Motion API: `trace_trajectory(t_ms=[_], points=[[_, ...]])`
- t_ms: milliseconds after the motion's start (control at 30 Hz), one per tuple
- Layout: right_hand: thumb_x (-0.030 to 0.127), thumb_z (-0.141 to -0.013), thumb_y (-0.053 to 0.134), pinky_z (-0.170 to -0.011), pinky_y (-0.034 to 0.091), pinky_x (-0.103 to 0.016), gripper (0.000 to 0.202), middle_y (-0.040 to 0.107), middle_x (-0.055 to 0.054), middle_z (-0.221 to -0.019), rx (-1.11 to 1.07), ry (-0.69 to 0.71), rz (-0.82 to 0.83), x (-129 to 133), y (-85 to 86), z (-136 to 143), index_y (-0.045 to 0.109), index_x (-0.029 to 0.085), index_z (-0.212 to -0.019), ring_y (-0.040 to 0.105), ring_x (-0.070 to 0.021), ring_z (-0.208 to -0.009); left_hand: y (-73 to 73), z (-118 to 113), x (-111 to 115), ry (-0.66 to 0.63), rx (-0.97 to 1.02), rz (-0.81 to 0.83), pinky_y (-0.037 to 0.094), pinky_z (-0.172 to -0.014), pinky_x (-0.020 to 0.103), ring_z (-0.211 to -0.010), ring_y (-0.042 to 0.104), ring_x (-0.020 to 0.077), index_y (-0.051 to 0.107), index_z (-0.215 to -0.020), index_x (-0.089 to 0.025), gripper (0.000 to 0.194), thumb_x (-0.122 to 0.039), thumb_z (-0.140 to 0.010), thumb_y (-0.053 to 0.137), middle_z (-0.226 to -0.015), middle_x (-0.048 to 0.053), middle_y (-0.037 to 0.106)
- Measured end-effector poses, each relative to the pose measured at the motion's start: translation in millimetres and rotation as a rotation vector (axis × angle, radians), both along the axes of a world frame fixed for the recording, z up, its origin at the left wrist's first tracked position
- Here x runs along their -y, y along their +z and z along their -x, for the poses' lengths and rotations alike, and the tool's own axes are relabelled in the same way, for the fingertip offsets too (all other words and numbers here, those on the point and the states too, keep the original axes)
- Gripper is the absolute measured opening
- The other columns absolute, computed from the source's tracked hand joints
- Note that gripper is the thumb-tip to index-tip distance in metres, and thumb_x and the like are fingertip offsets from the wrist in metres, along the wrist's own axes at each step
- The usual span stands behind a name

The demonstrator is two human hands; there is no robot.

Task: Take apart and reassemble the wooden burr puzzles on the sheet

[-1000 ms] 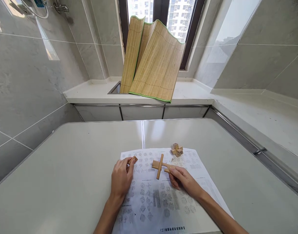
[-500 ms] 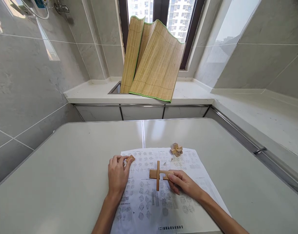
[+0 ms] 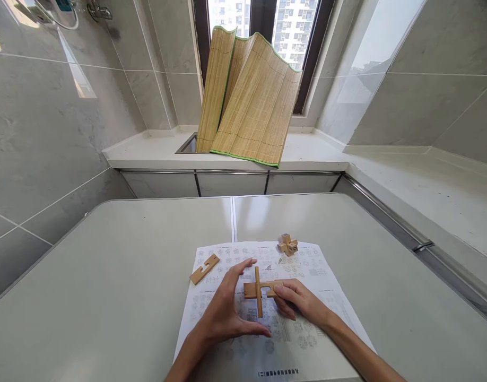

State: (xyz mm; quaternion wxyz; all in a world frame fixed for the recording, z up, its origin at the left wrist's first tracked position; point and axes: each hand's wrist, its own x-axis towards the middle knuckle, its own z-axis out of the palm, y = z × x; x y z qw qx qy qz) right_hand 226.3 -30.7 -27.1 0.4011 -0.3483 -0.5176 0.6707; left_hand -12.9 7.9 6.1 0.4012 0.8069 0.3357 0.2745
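Observation:
My right hand (image 3: 297, 300) pinches the right end of a flat wooden puzzle piece (image 3: 250, 290) that has a cutout in it. A second, narrow wooden piece (image 3: 259, 305) crosses it upright, seen edge-on. My left hand (image 3: 227, 313) is open around the left of this cross, thumb below and fingers above, not visibly touching it. Another notched wooden puzzle piece (image 3: 199, 273) lies loose at the upper left of the printed sheet (image 3: 275, 350), beyond my left hand.
An assembled wooden burr puzzle (image 3: 288, 245) sits at the sheet's top right. The sheet lies on a pale table (image 3: 108, 297). Behind the table is a white ledge (image 3: 148, 151), where a folded bamboo mat (image 3: 255, 106) leans against the window. Tiled walls stand on both sides.
My left hand has let go of the loose notched piece, leaving it on the sheet, and moved right and down to the crossed pieces, fingers spread. My right hand has barely moved.

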Motion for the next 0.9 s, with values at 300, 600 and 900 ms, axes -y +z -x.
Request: trace_trajectory(t_ms=[300,600,900], points=[[0.055,-0.102,0.057,-0.049,0.034,-0.025,0.052,0.045,0.006,-0.046,-0.015,0.046,0.007,1,-2.3,1,0.053,0.019,-0.065,0.037,-0.0089,-0.041,-4.0,-6,3,-0.029,0.033,-0.033,0.044,-0.118,0.049,-0.138,0.054,0.0339,0.041,-0.150,-0.032,0.101,-0.036,-0.065,0.096,-0.148,0.010,0.058],[0.056,-0.099,0.058,-0.044,0.028,-0.025,0.056,0.038,0.008,-0.041,-0.027,-0.067,0.036,-2,-6.4,-7,0.048,0.022,-0.056,0.031,-0.0084,-0.038,4.6,-5,1,0.009,0.077,-0.046,0.047,-0.112,0.044,-0.128,0.059,0.0298,0.045,-0.142,-0.030,0.089,-0.029,-0.067,0.093,-0.136,0.007,0.063],[0.056,-0.095,0.061,-0.040,0.021,-0.025,0.058,0.034,0.008,-0.041,-0.006,-0.147,0.037,-3,-7.6,-7,0.040,0.024,-0.052,0.024,-0.0073,-0.036,6.1,-4,-1,0.036,0.051,-0.072,0.049,-0.111,0.047,-0.127,0.060,0.0313,0.046,-0.141,-0.029,0.087,-0.028,-0.067,0.092,-0.138,0.009,0.062]])
